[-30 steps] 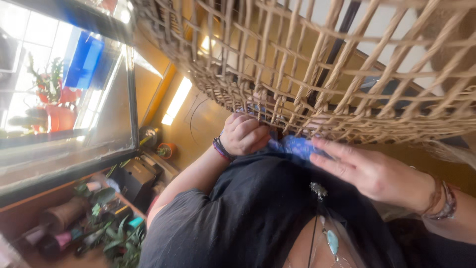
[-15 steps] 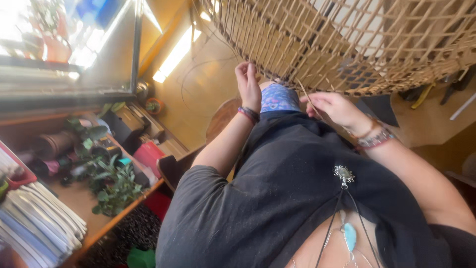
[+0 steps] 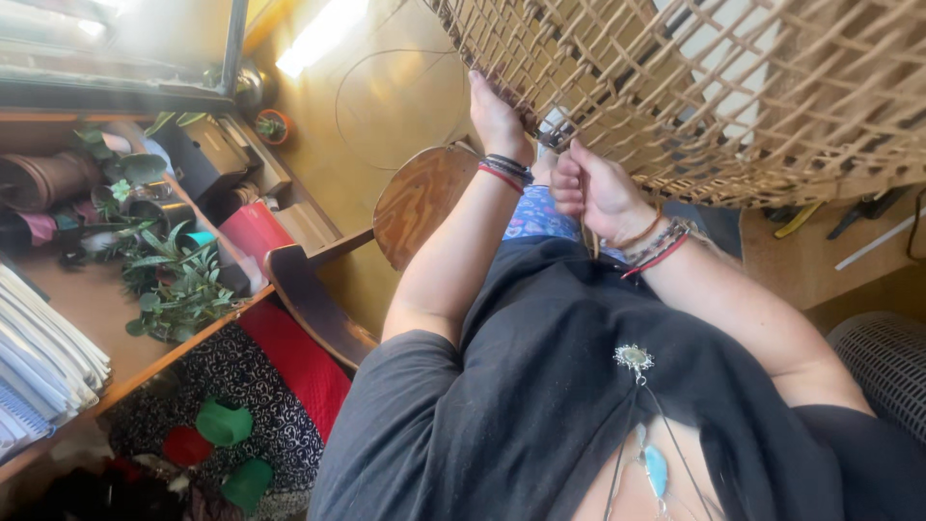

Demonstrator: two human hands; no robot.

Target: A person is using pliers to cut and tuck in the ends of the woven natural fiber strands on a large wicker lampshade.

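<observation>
Basket (image 3: 733, 87) rim against both hands

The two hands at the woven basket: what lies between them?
In the head view, only a short stretch of the wicker basket's edge lies between the left hand and right hand; patterned blue cloth shows between the wrists.

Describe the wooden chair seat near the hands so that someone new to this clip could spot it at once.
Start from the large open-weave cane basket filling the top right. Just below its lower left edge, beside the left hand and its forearm, sits a rounded wooden chair seat. It alone shows swirling brown grain, unlike the plain yellowish floor behind it.
</observation>
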